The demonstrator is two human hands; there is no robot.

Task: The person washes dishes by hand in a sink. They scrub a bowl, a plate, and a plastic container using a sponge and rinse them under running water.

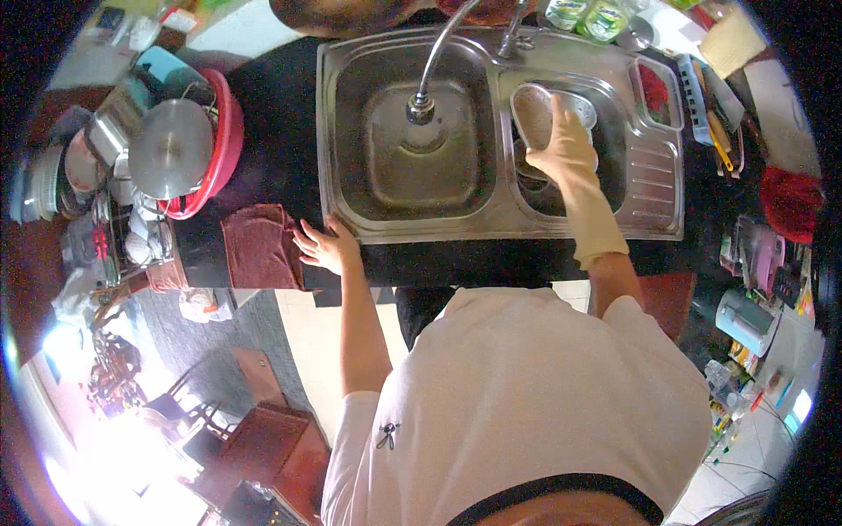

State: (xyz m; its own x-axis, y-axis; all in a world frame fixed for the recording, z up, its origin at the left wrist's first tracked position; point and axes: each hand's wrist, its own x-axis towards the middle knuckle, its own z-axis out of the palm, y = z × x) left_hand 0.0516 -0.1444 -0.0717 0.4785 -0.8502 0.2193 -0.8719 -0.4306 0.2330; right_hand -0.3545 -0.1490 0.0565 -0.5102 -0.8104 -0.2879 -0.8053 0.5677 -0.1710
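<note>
My right hand, in a cream rubber glove that reaches up the forearm, is over the right sink basin. Its thumb and fingers grip the right side of a pale oval dish. Beside it in the basin is a white piece with small holes, partly behind the glove; what lies under them is mostly hidden. My bare left hand rests with fingers spread at the counter's front edge, its fingertips by a folded brown cloth.
A curved faucet hangs over the left basin. Far left, a red tub holds a metal lid and pots. At the right are a clear box with a red item and a blue utensil rack. Bottles stand behind the sink.
</note>
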